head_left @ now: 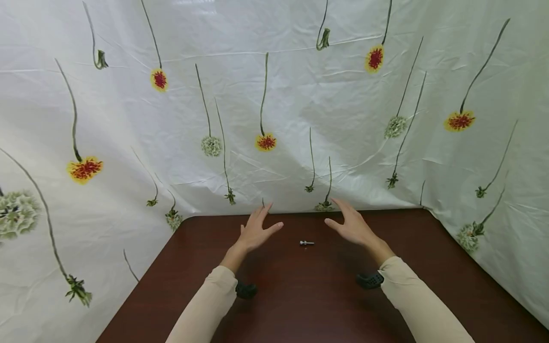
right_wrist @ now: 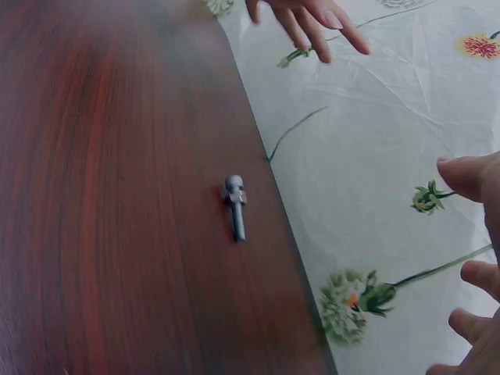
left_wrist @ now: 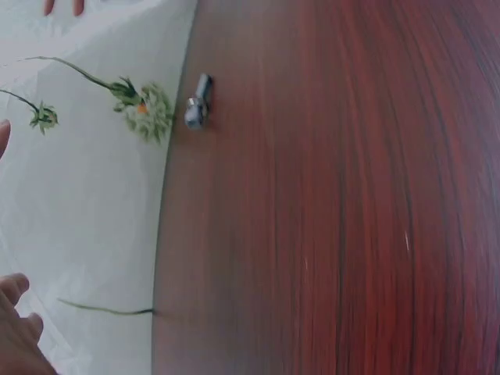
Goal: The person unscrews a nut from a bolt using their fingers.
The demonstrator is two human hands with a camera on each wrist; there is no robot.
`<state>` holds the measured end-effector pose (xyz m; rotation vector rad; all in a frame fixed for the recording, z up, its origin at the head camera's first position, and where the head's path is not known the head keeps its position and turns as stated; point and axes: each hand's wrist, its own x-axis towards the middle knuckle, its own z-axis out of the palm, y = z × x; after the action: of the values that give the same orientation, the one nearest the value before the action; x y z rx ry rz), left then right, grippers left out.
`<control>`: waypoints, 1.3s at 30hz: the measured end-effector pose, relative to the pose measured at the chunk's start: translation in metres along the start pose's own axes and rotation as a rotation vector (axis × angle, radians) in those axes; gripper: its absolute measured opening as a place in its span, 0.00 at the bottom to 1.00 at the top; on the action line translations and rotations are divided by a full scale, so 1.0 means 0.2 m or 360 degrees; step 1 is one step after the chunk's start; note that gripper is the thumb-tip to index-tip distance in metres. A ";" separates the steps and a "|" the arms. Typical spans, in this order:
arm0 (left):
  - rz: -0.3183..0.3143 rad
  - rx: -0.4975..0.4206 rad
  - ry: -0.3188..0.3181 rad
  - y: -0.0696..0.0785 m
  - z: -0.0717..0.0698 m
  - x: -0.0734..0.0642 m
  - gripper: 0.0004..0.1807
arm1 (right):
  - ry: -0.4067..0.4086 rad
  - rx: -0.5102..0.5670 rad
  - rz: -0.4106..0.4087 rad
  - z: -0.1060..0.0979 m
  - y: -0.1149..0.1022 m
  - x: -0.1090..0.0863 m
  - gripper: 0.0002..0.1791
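A small silver bolt lies on its side on the dark red-brown table, between the two hands and near the back edge. In the right wrist view the bolt shows a rounded head, a nut close to it and a plain-looking shank. My left hand is held above the table to the left of the bolt, fingers spread and touching nothing. On the other side, my right hand hovers with its thumb apart from straight fingers, holding nothing. The left wrist view has the bolt near the table edge.
The wood-grained table ends at a white cloth printed with flowers, which hangs behind it and along both sides. A dark band sits at the right wrist, another dark band at the left.
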<state>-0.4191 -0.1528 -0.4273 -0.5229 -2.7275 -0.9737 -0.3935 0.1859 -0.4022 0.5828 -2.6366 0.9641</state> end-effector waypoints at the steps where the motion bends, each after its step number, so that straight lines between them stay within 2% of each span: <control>1: 0.0018 -0.0077 -0.0006 0.00 0.01 0.01 0.47 | 0.0003 0.0053 0.0008 0.01 0.00 0.01 0.43; 6: 0.0040 -0.0346 -0.0059 0.01 0.05 0.02 0.48 | 0.0000 0.0285 0.0120 0.06 0.00 0.02 0.40; 11: -0.0004 -0.0446 -0.0089 0.01 0.09 0.03 0.47 | -0.0021 0.0506 0.0157 0.14 0.02 0.03 0.34; 15: -0.0049 -0.0532 -0.0103 0.01 0.13 0.03 0.42 | -0.0062 0.0600 0.0155 0.21 0.03 0.04 0.30; 23: -0.0122 -0.0671 -0.0168 0.02 0.24 0.04 0.38 | -0.0047 0.0511 0.0166 0.35 0.04 0.04 0.22; 28: -0.0167 -0.0708 -0.0171 0.03 0.30 0.04 0.30 | -0.0098 0.0524 0.0198 0.43 0.06 0.05 0.18; 34: -0.0185 -0.0637 -0.0240 0.07 0.36 0.06 0.25 | -0.0067 0.0535 0.0285 0.48 0.08 0.03 0.17; 39: -0.0263 -0.0597 -0.0228 0.09 0.41 0.07 0.22 | -0.0052 0.0467 0.0284 0.48 0.10 0.03 0.13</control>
<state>-0.4310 -0.0837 -0.4755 -0.4444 -2.7547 -1.5642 -0.4197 0.1342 -0.4826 0.4322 -2.6283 1.4221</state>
